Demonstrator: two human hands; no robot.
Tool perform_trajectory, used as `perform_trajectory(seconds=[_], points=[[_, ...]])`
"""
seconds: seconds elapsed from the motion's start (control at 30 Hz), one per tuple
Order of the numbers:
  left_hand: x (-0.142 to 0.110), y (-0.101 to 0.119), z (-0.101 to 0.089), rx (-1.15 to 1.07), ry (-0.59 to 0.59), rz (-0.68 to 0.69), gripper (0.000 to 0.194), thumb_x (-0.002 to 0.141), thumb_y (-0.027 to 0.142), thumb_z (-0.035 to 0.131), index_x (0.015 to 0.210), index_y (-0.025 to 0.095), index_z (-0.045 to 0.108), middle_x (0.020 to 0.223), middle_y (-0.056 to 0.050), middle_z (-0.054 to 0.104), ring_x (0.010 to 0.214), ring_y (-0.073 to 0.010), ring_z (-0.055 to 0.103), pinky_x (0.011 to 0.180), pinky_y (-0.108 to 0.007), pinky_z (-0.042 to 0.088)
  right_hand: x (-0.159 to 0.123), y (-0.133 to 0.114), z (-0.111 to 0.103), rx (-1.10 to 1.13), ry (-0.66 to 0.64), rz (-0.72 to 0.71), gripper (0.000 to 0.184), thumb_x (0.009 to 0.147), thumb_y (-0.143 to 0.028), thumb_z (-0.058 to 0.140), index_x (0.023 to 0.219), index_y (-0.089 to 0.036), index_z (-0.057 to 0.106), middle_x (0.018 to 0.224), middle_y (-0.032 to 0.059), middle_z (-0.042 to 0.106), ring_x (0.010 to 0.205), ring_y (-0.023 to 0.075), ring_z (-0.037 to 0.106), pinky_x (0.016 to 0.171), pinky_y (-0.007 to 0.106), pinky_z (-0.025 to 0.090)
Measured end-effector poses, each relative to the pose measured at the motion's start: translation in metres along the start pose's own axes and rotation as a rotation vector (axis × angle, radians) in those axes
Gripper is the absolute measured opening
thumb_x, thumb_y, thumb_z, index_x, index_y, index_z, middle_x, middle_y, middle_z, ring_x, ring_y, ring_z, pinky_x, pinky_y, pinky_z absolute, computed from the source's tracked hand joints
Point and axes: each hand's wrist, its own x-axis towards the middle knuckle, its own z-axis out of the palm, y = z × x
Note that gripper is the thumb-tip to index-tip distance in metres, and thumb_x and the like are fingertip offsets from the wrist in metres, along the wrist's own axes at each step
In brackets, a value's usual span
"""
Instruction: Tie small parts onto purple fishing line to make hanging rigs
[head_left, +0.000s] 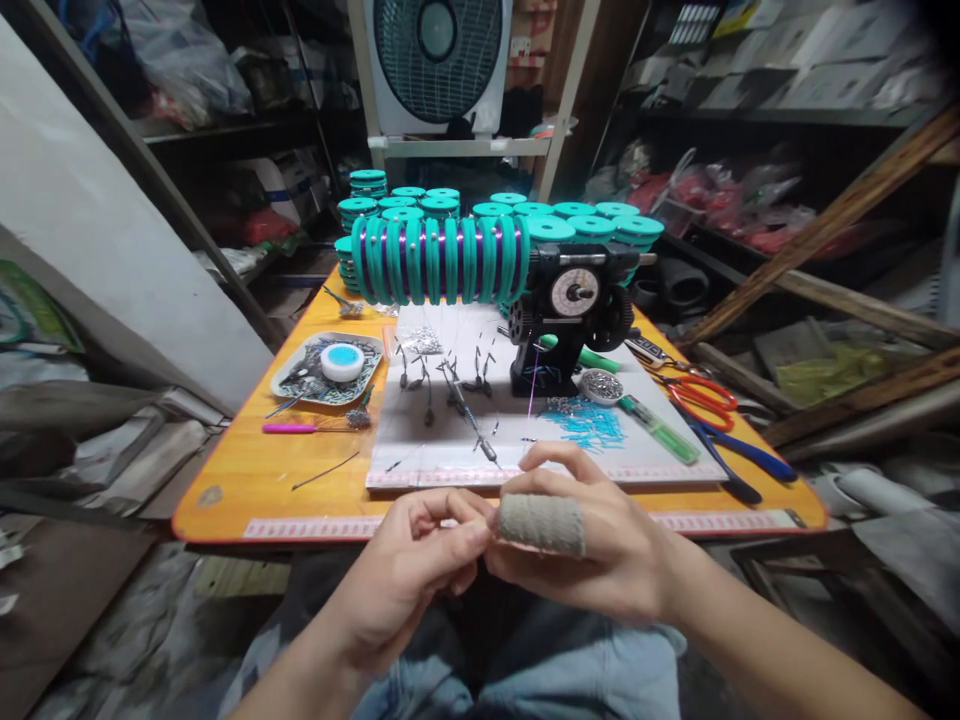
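Observation:
My left hand (424, 555) and my right hand (615, 545) meet in front of the table's near edge, fingertips pinched together. Whatever sits between them is too small or too hidden to make out. A grey cloth sleeve (541, 525) wraps one finger of my right hand. Just beyond lies a white board (442, 455), where several small dark weights, among them one weight (488, 452), rest with thin lines. Behind them, a row of teal spools (442, 262) wound with purple line is mounted on a black winding machine (570, 320). A purple thread (534, 385) hangs from the machine.
To the left stand a patterned tray (300, 395) with a white round tub (343, 363) and a pink-handled tool (289, 428). On the right are blue tubes (592, 428), a dish of metal bits (602, 386), orange scissors (701, 403) and blue-handled pliers (757, 460). More teal spools (551, 230) stand behind.

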Motion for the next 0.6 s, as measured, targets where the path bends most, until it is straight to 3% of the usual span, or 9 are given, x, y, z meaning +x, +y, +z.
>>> perform_trajectory(seconds=[0.1,0.2,0.27,0.33,0.4,0.5,0.6], points=[[-0.005,-0.004,0.002,0.604,0.181,0.519,0.011,0.089,0.016,0.062,0.078,0.018,0.065,0.090,-0.005,0.062,0.076,-0.0139,0.062,0.062,-0.022,0.050,0.002,-0.003,-0.002,0.112,0.050,0.120,0.007,0.092,-0.020,0.065,0.087,-0.022,0.070,0.083,-0.0007,0.066,0.067,0.0108,0.063,0.074,0.029,0.056],[-0.007,-0.010,0.004,1.108,0.306,1.017,0.021,0.086,-0.002,0.057,0.092,0.017,0.065,0.090,-0.007,0.066,0.078,-0.0150,0.067,0.070,-0.024,0.055,0.010,-0.004,0.000,0.114,0.158,0.162,0.016,0.095,-0.017,0.058,0.088,-0.019,0.073,0.098,0.0066,0.063,0.077,0.0126,0.066,0.062,0.022,0.055],[-0.006,-0.012,0.005,1.281,0.280,1.208,0.024,0.082,-0.005,0.061,0.098,0.012,0.064,0.089,-0.010,0.070,0.077,-0.0172,0.069,0.072,-0.027,0.057,0.014,-0.002,0.004,0.068,0.195,0.161,0.018,0.096,-0.015,0.056,0.088,-0.018,0.072,0.094,0.0072,0.063,0.079,0.0129,0.066,0.062,0.021,0.055],[-0.005,-0.013,0.006,1.329,0.212,1.267,0.025,0.080,-0.006,0.062,0.100,0.009,0.064,0.090,-0.013,0.073,0.079,-0.0206,0.071,0.073,-0.030,0.057,0.014,0.001,0.008,0.011,0.191,0.150,0.017,0.095,-0.015,0.057,0.088,-0.018,0.072,0.089,0.0061,0.063,0.077,0.0135,0.066,0.063,0.022,0.056],[-0.005,-0.013,0.008,1.167,0.171,1.109,0.020,0.082,-0.004,0.060,0.093,0.012,0.064,0.089,-0.011,0.073,0.079,-0.0202,0.071,0.070,-0.029,0.056,0.010,0.003,0.009,-0.041,0.196,0.124,0.015,0.095,-0.013,0.056,0.093,-0.019,0.070,0.088,0.0061,0.065,0.077,0.0142,0.066,0.064,0.023,0.056],[-0.006,-0.012,0.008,0.588,0.156,0.539,0.015,0.089,0.011,0.060,0.075,0.017,0.060,0.085,-0.007,0.069,0.070,-0.0140,0.064,0.059,-0.022,0.050,0.003,0.006,0.005,-0.051,0.208,0.000,0.020,0.091,-0.007,0.053,0.106,-0.017,0.062,0.094,0.0094,0.068,0.089,0.0182,0.067,0.076,0.032,0.058],[-0.005,-0.011,0.007,0.016,0.061,0.094,0.026,0.085,0.031,0.070,0.068,0.015,0.060,0.073,-0.002,0.061,0.058,-0.0078,0.048,0.052,-0.018,0.038,-0.001,0.006,0.000,-0.062,0.049,-0.144,0.017,0.086,-0.007,0.051,0.095,-0.019,0.058,0.087,0.0041,0.069,0.084,0.0160,0.068,0.097,0.044,0.050]])
